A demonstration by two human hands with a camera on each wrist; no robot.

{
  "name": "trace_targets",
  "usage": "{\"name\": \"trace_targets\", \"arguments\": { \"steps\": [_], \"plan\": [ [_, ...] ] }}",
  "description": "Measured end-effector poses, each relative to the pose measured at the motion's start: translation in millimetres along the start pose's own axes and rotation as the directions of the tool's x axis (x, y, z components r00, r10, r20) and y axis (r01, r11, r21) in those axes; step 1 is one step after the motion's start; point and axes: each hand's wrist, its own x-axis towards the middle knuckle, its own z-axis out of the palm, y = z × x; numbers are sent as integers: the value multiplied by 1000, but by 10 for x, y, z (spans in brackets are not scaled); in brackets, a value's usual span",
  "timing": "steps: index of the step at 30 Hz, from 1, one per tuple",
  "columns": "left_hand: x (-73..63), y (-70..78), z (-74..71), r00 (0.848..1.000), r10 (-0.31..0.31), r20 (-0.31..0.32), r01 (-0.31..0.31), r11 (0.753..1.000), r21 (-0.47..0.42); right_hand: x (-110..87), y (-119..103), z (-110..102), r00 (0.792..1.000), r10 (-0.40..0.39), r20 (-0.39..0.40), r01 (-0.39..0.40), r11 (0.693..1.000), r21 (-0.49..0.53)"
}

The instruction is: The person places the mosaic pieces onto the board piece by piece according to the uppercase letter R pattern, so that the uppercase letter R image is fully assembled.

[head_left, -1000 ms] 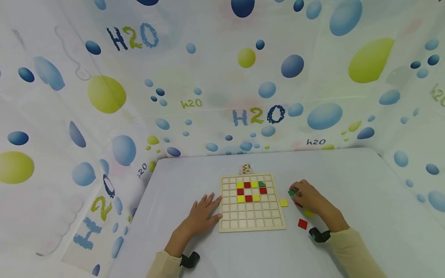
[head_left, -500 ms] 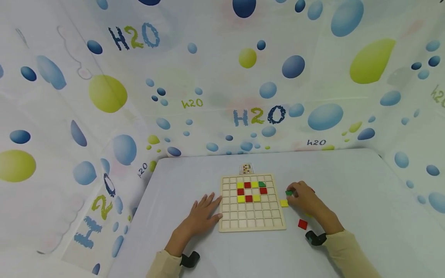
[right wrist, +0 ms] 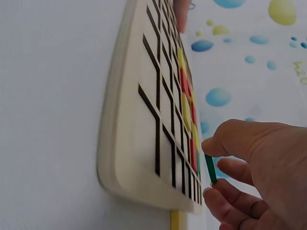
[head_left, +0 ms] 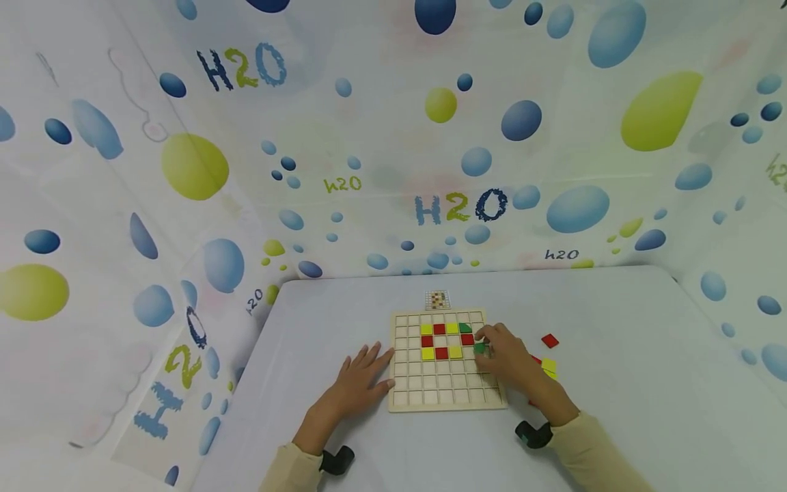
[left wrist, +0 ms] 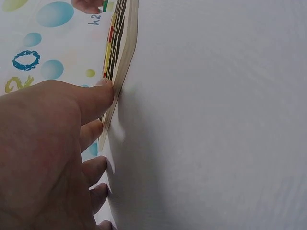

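Observation:
A wooden grid board point(head_left: 430, 393) lies flat on the table, with several red and yellow square tiles set in its upper cells. One green rounded tile point(head_left: 465, 328) sits at the upper right of that pattern. My right hand point(head_left: 510, 359) pinches another green tile point(right wrist: 210, 167) between thumb and fingertips, over the board's right side. In the right wrist view this tile is held on edge, close to the board. My left hand point(head_left: 359, 384) rests at the board's left edge with fingers spread, its thumb point(left wrist: 98, 98) touching the rim.
Right of the board lie loose tiles, among them a red tile point(head_left: 550, 340) and a yellow tile point(head_left: 548, 365), some partly hidden by my right arm. A small printed pattern card point(head_left: 437, 299) lies behind the board. A patterned sheet stands behind the white table point(head_left: 332, 301).
My right hand has carried the green tile leftward from the loose tiles to the board's right side. The left hand stays in place at the board's edge.

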Motion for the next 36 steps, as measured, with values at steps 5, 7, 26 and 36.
{"name": "trace_targets", "arguments": {
  "steps": [5,7,26,36],
  "plan": [
    [-7,1,1,1000,-7,3,7,1000,-6,20,-84,121,1000,-21,-1,20,998,-57],
    [-10,1,2,1000,-9,6,9,1000,-5,21,-102,153,1000,-24,7,25,998,-64],
    [2,-3,-6,1000,-10,6,10,1000,9,-4,-166,152,999,-21,-44,16,994,-111],
    [31,-32,28,1000,-3,8,3,1000,12,-4,-171,186,1000,-7,-22,5,998,-57]
  ]
}}
